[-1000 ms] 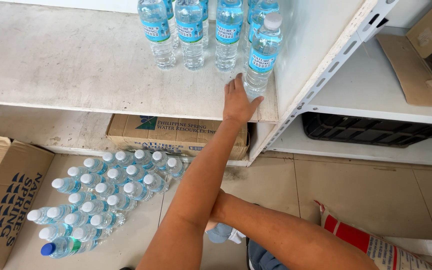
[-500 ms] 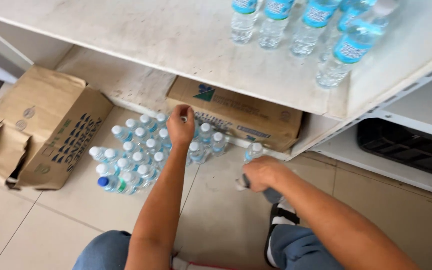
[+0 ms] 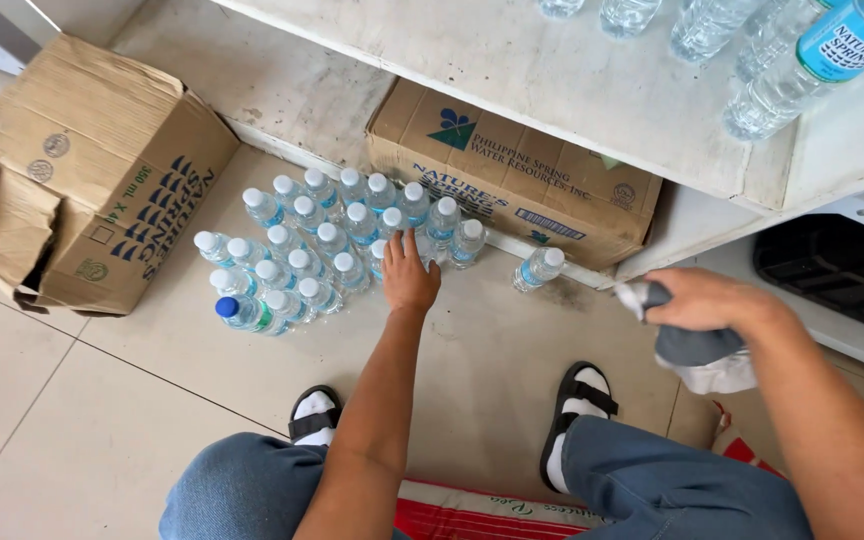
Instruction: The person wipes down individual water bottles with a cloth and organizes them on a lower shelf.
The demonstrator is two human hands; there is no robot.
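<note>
A cluster of several small water bottles (image 3: 317, 250) with white caps stands on the tiled floor; one at its near left corner has a blue cap (image 3: 226, 307). My left hand (image 3: 409, 272) reaches down onto the cluster's right edge. Its fingers lie over a bottle top, and the grip is hidden under the hand. A single bottle (image 3: 538, 268) stands apart to the right, against a cardboard box (image 3: 512, 185) under the shelf. My right hand (image 3: 697, 300) is closed on a grey cloth (image 3: 697, 350) at the right, above my knee.
A white shelf (image 3: 592, 90) overhead carries more water bottles (image 3: 802, 70) at the top right. An opened cardboard box (image 3: 82, 180) sits on the left. A black crate (image 3: 837, 270) sits under the right-hand shelf. My sandalled feet (image 3: 577, 400) are below.
My left hand came off the shelf bottles and dropped to the floor cluster. The view tilted down from the shelf to the floor. My right hand with the cloth moved right.
</note>
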